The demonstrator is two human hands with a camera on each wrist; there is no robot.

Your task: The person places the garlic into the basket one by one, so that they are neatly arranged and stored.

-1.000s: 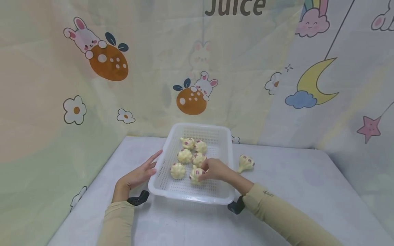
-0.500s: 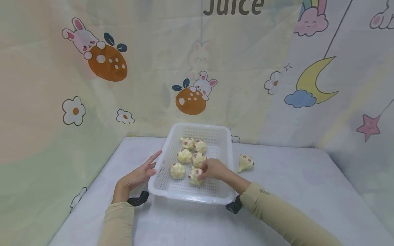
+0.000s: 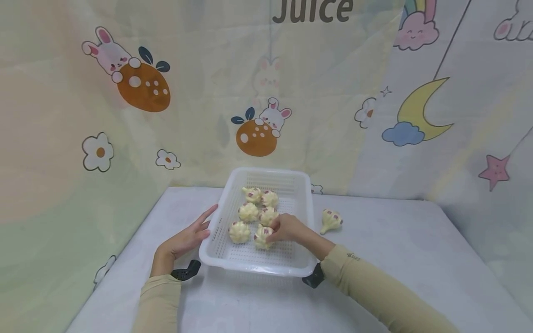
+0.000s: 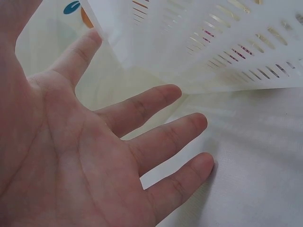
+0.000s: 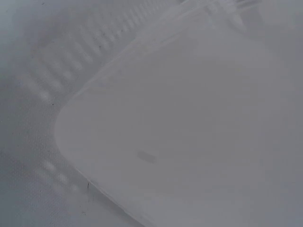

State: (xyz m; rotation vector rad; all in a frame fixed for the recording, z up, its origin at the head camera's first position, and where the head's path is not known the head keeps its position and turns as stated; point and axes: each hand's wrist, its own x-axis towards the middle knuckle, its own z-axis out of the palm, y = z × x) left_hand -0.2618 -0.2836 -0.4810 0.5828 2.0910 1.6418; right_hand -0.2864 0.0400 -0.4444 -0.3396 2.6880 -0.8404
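Observation:
A white perforated plastic basket [image 3: 260,269] stands on the table with several cream, purple-marked garlic bulbs [image 3: 248,212] inside. Within its near right part, the right hand [image 3: 291,229] pinches one garlic bulb [image 3: 261,237] between thumb and fingers. The left hand [image 3: 184,239] is at the basket's left side, its fingertips by the rim. Seen from the left wrist, that hand [image 4: 90,146] has spread, extended fingers beside the slotted basket wall [image 4: 156,56]. A whitish, blurred basket surface [image 5: 180,127] fills the right wrist view, which hides the right hand.
Another garlic bulb [image 3: 331,220] lies on the white table [image 3: 387,259], right of the basket. A printed cloth backdrop [image 3: 200,92] rises behind and at both sides. Black wrist devices [image 3: 186,271] sit close to the basket's near corners.
The right hand and its garlic bulb have shifted very slightly left inside the basket. The left hand keeps its place, and the whole head view has drifted a little.

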